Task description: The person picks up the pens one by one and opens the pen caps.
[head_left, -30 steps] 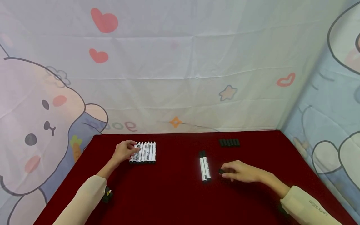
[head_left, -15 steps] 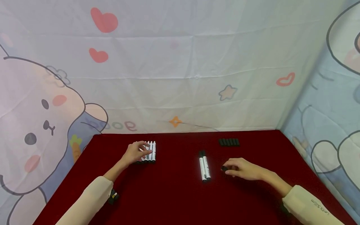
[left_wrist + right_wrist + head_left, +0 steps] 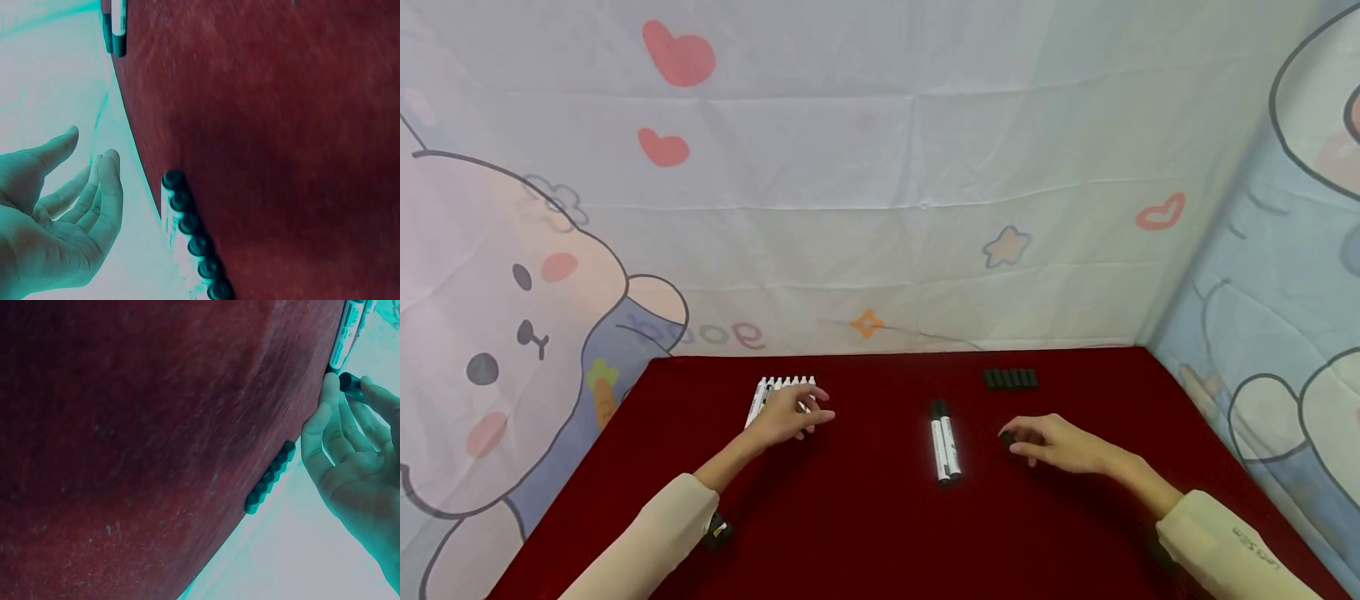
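My left hand (image 3: 790,415) hovers by the right end of a row of several white markers (image 3: 758,402), hiding part of them. Its fingers are loosely bent and hold nothing in the left wrist view, where the markers' round black ends (image 3: 189,223) line up beside it. My right hand (image 3: 1054,443) pinches a small black marker cap (image 3: 353,386) between thumb and fingertips, above the cloth. To its left, two white markers with black caps (image 3: 946,450) lie side by side. Several loose black caps (image 3: 1011,379) form a neat row farther back.
Dark red cloth (image 3: 865,525) covers the table. A pale printed curtain (image 3: 820,167) rises behind the table's back edge, and another stretch of it stands along the right side.
My left hand has moved right along the row of markers, uncovering its left end. My right hand, still pinching the cap, has drifted slightly right and back. The markers and loose caps stay in place.
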`<state>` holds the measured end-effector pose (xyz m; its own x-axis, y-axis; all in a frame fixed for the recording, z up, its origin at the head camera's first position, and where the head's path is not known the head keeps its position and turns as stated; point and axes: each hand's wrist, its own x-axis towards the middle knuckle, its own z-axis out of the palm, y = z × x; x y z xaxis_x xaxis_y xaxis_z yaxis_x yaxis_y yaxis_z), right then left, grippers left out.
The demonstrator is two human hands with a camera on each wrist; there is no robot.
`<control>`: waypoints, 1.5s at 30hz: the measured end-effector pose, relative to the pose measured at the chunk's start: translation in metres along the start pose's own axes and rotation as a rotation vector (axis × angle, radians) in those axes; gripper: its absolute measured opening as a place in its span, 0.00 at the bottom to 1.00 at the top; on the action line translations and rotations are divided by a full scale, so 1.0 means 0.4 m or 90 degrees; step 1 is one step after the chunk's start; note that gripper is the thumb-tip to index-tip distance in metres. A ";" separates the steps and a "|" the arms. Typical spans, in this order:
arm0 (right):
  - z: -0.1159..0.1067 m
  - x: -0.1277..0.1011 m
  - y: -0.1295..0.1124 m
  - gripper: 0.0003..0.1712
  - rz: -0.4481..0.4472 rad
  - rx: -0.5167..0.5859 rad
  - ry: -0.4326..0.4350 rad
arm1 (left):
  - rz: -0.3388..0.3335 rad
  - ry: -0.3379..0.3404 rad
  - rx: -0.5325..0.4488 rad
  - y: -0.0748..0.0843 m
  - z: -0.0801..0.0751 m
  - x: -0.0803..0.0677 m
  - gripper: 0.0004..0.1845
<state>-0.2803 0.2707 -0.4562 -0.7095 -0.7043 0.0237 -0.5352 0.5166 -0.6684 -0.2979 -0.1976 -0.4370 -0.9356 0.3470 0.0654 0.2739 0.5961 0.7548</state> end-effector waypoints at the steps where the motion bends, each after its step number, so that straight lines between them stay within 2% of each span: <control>1: -0.002 -0.001 0.003 0.20 0.000 -0.002 0.004 | -0.002 -0.003 -0.003 0.004 0.005 0.000 0.22; 14: -0.028 -0.009 0.048 0.21 0.047 -0.020 0.033 | 0.017 -0.054 -0.038 0.049 0.073 0.000 0.21; 20: -0.033 -0.014 0.061 0.23 0.074 -0.019 0.047 | 0.027 -0.076 -0.037 0.060 0.088 -0.011 0.21; 31: -0.058 -0.018 0.087 0.23 0.134 -0.003 0.113 | 0.053 -0.106 -0.039 0.067 0.116 -0.017 0.20; 40: -0.080 -0.017 0.118 0.23 0.153 0.003 0.140 | 0.050 -0.121 -0.056 0.072 0.148 -0.012 0.20; 45: -0.087 -0.015 0.137 0.24 0.171 0.006 0.155 | 0.033 -0.142 -0.077 0.079 0.168 -0.005 0.21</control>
<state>-0.3214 0.3201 -0.4670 -0.9129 -0.4077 0.0221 -0.3122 0.6622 -0.6812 -0.2724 -0.1306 -0.4571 -0.8446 0.5346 -0.0290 0.2796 0.4866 0.8277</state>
